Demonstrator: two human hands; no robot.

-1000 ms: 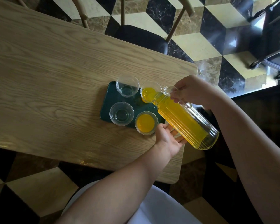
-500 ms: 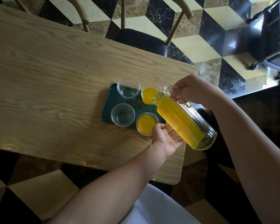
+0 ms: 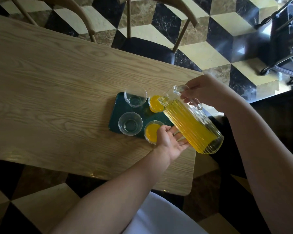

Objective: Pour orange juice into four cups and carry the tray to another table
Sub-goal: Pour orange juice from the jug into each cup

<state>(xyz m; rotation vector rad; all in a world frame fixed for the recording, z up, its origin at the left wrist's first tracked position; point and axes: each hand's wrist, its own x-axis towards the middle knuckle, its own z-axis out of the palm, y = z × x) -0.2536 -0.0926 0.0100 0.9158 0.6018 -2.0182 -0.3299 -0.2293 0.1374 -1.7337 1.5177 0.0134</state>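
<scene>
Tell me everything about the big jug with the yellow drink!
The jug is clear ribbed glass with a looped handle, and most of it holds orange juice. It is tipped well over, its spout above the far right cup on the green tray. The right hand grips the handle, and the left hand props its underside with open fingers.

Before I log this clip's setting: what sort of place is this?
Probably a dining room or cafe. A long wooden table has wooden chairs pulled up to it, the floor is patterned marble tile, and a wheeled cart stands at the far right.
</scene>
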